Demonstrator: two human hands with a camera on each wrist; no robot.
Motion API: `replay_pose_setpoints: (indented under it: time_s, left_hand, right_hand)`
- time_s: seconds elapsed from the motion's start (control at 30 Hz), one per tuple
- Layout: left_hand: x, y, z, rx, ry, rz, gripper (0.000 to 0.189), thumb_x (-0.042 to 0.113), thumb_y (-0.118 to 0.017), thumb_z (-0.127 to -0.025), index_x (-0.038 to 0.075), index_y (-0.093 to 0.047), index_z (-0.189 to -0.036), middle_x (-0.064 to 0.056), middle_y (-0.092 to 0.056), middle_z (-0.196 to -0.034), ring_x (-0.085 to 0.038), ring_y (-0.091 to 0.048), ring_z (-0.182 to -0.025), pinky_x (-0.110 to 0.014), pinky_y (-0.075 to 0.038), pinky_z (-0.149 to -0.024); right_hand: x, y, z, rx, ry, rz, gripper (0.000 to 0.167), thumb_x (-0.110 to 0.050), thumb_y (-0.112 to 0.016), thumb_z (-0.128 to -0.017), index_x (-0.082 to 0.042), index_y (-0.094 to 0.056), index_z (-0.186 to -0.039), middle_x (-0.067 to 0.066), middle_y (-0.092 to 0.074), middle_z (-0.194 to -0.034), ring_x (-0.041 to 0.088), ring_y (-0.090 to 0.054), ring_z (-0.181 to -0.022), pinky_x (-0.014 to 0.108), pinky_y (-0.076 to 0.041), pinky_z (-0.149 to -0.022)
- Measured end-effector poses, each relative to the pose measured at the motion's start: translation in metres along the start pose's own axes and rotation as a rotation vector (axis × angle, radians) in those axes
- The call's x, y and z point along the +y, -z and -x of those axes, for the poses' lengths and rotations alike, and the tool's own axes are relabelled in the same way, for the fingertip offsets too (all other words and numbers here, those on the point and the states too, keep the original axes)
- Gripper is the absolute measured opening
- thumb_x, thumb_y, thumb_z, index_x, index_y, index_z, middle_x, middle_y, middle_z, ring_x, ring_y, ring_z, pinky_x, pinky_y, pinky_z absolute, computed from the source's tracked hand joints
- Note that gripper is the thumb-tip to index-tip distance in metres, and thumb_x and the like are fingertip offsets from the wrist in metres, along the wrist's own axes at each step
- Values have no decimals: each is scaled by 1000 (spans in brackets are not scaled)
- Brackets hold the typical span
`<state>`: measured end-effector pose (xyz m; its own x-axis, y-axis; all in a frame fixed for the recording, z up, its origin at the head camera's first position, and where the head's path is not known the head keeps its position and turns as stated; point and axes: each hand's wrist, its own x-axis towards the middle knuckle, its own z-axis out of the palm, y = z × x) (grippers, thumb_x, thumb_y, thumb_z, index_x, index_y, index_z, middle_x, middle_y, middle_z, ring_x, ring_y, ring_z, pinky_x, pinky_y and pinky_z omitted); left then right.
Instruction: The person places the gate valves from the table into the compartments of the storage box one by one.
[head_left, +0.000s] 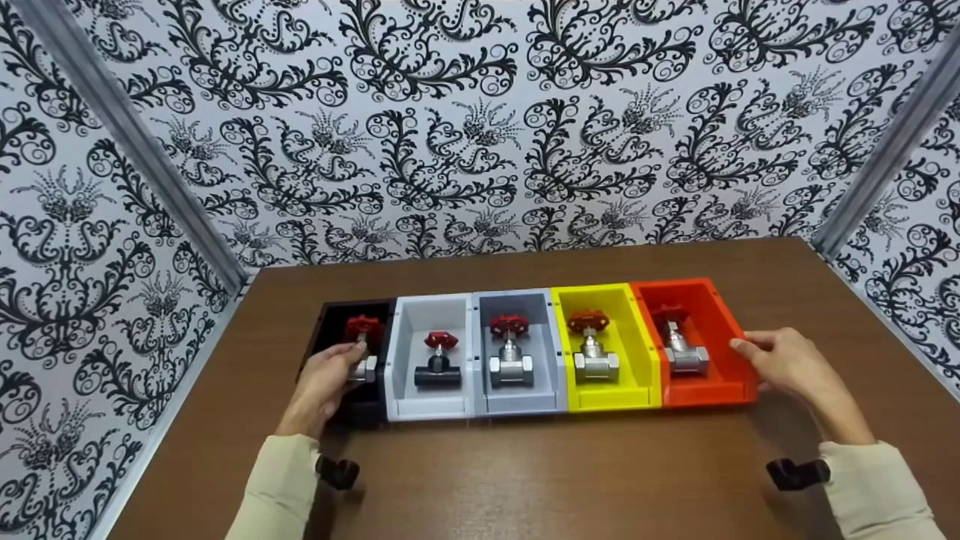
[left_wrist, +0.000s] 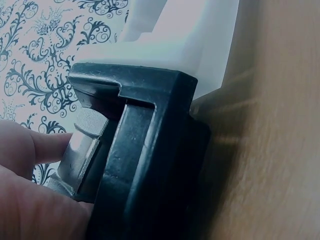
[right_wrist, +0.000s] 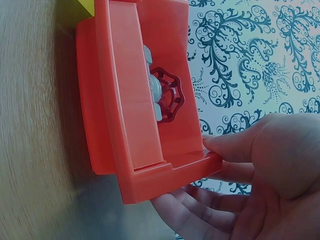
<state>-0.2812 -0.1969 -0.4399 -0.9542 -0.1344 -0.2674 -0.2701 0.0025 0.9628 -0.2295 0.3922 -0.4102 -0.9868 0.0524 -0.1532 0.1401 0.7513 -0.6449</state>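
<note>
A row of joined open bins spans the middle of the head view: black point(head_left: 365, 414), white point(head_left: 431, 409), grey point(head_left: 523, 403), yellow point(head_left: 615, 399) and orange-red point(head_left: 709, 394). My left hand point(head_left: 319, 386) grips the outer side of the black bin, its thumb over the wall beside a silver valve point(head_left: 364, 370). At the other end, my right hand point(head_left: 791, 367) holds the orange-red bin's side wall, thumb at the rim and fingers underneath. Each bin contains a red-handwheel valve; the one in the white bin has a dark body point(head_left: 437, 376).
Brown tabletop point(head_left: 555, 480) lies under and in front of the row, with shadows below the bins. A patterned wall point(head_left: 480, 150) rises behind, and side panels with grey corner posts point(head_left: 135, 127) flank the table. Dark wrist-worn pieces point(head_left: 796, 474) stick out near both sleeves.
</note>
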Motion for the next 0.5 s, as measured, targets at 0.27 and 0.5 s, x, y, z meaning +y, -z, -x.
replay_pose_setpoints:
  time_s: [0.27,0.5]
  left_hand:
    - [1,0,-1,-4,8,-18,45,18,-54,-102,-12,-48,-134,-2,-61,-89,-10,-59,-76,-23,-52,-69]
    - [0,0,-2,-7,1,-48,44,16,-54,-101,-14,-49,-133,-7,-62,-94,-11,-60,-77,-24,-52,-69]
  right_hand:
    - [0,0,1,-5,-11,8,60,-31,-55,-101,13,-43,-140,32,-66,-101,20,-69,-66,37,-57,-63]
    - [-1,1,1,-7,-14,6,60,-31,-55,-102,13,-42,-140,32,-67,-100,21,-69,-67,38,-57,-63]
